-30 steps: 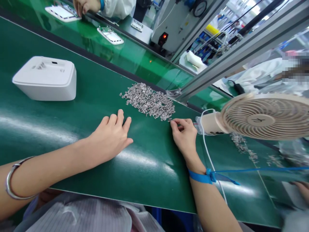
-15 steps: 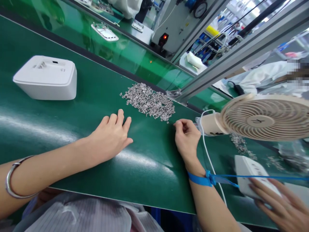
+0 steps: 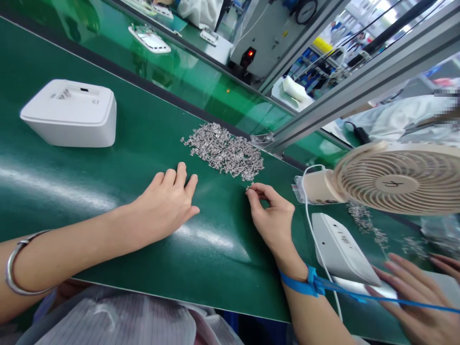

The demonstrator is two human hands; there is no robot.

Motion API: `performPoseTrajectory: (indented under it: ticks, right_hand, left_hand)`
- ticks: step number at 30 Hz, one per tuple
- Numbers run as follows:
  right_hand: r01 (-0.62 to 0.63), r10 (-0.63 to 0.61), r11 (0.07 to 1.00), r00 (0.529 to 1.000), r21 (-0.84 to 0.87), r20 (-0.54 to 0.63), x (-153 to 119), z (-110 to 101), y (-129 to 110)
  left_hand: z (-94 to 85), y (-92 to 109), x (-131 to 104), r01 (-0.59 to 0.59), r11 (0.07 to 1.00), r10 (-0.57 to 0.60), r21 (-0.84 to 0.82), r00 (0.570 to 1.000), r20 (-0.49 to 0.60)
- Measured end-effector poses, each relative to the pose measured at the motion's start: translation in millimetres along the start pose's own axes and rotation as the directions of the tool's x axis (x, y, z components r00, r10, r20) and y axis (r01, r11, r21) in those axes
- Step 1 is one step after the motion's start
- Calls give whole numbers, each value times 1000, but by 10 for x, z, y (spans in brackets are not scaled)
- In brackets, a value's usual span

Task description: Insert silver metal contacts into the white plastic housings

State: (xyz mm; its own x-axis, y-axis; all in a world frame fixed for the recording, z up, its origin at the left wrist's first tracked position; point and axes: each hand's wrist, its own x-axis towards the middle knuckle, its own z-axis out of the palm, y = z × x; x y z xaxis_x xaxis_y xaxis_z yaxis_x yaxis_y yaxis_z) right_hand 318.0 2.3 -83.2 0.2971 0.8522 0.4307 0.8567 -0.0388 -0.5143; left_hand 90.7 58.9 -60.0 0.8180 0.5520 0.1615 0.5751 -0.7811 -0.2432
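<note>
A pile of small metal clips (image 3: 226, 151) lies on the green table. My left hand (image 3: 167, 203) rests palm down left of and below the pile, its fingers spread and nothing in it. At the pile's lower right edge, my right hand (image 3: 271, 211) pinches a small metal clip (image 3: 248, 188) between thumb and index finger. A blue band (image 3: 302, 286) circles my right wrist. To the far left stands a white device housing (image 3: 72, 115) with an open recess in its top.
A beige fan (image 3: 395, 182) with a white cable stands at the right. Beyond the cable, another person's hands (image 3: 420, 292) are by a second white housing (image 3: 341, 249). More clips (image 3: 361, 215) lie under the fan. A metal frame post (image 3: 323, 105) rises behind.
My right hand has moved left to the pile's edge, and a clip now shows at its fingertips. The second white housing has shifted left, towards the cable. My left hand stays spread.
</note>
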Motion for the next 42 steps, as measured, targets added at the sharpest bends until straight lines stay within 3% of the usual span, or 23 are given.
performPoseTrajectory:
  ticks: [6, 10, 13, 15, 17, 20, 23, 27, 30, 33, 35, 37, 38, 42]
  right_hand:
    - [49, -54, 981, 998, -187, -22, 98, -168, 128]
    - [-98, 32, 927, 982, -361, -185, 130, -507, 410]
    - [-276, 138, 805, 948, -525, -287, 28, -740, 705]
    - [-424, 259, 656, 904, -625, -341, -85, -829, 883]
    - [-469, 354, 511, 878, -720, -321, -205, -869, 1000]
    - [-363, 388, 390, 898, -846, -207, -359, -889, 1051]
    - [-252, 343, 347, 930, -903, -128, -453, -918, 1053]
    - [-146, 250, 400, 967, -905, -45, -479, -1048, 1173]
    - [-126, 96, 490, 991, -863, -90, -410, -1246, 1270]
    - [-74, -186, 588, 957, -806, -223, -316, -1409, 1140]
    - [30, -392, 595, 883, -803, -258, -308, -1387, 871]
    - [214, -462, 581, 881, -785, -101, -368, -1221, 506]
    - [337, -557, 567, 829, -752, -48, -418, -1094, 315]
    - [679, -679, 545, 701, -492, 215, -619, -555, -275]
  left_hand:
    - [-14, -9, 11, -6, 1000, 6, 1, 999, 37]
    - [-8, 1, -12, 7, 999, -7, 45, 1000, -5]
    - [-1, 9, -23, 2, 998, -1, 66, 1000, -13]
    - [7, 13, -24, -3, 997, 4, 73, 1000, -13]
    - [16, 15, -24, -2, 997, 3, 73, 1000, -15]
    - [27, 14, -22, -8, 998, 9, 63, 1000, -7]
    - [23, 9, -15, -9, 998, 9, 56, 1000, 7]
    - [4, 7, -3, -4, 999, 2, 52, 999, 33]
    - [-7, 14, 1, 1, 999, -4, 48, 999, 45]
    - [-10, 22, -3, 12, 999, -14, 45, 999, 48]
    - [-6, 22, -5, 15, 999, -16, 33, 998, 56]
    - [4, 15, -2, 20, 1000, -21, 14, 998, 56]
    - [10, 10, 3, 24, 1000, -24, 0, 998, 53]
    - [30, 10, 37, 22, 995, -20, -100, 999, 25]
